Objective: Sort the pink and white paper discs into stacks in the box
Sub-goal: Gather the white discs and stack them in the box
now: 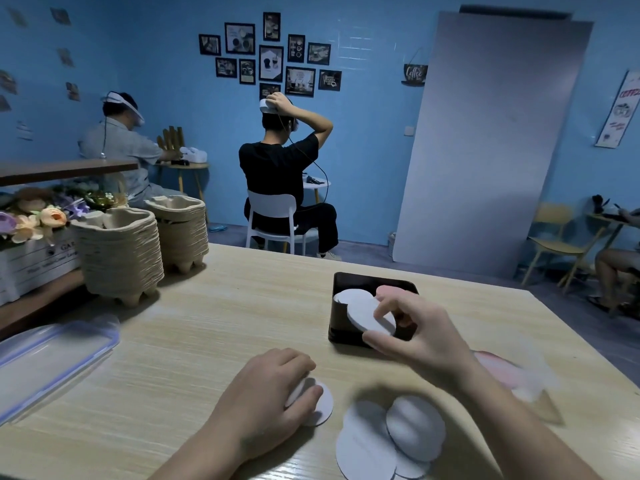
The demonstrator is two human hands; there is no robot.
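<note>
White disc (370,315) pinched by our right hand's (422,330) curled fingers (384,306) over the black box (343,336). Our left hand (266,400) grips a second disc (323,403), perhaps two, on the tabletop (225,323).

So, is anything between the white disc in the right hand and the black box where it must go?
Nothing visible does. The right hand holds the white disc tilted over the open black box, above the white stack inside. A pink disc lies beside that stack.
</note>
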